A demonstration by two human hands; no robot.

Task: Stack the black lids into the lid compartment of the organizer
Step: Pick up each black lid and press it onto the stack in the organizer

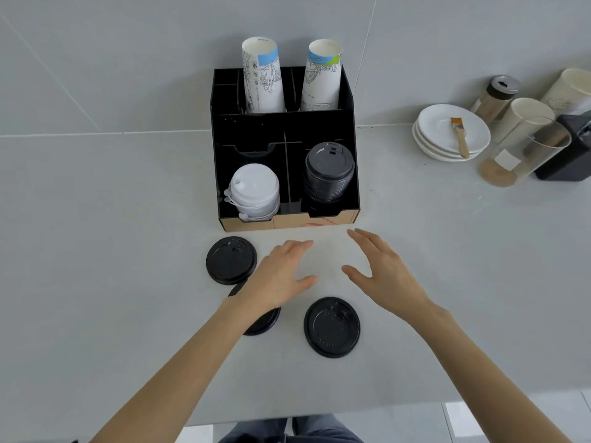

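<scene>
- Loose black lid (332, 327) lower center on counter (96, 251); second lid (262, 321) mostly hidden under left wrist; third lid (231, 260) left.
- Left hand (281, 276), right hand (380, 273) spread, empty, mid-frame.
- Organizer (284, 129) above; black lid stack (329, 174) in right compartment.

White plates (447, 135) (brush (460, 135) on top), glass jar (524, 155).

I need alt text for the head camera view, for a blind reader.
Two open, empty hands, left hand and right hand, hover over three loose black lids on a grey counter, before a black organizer holding lids and cups.
</scene>
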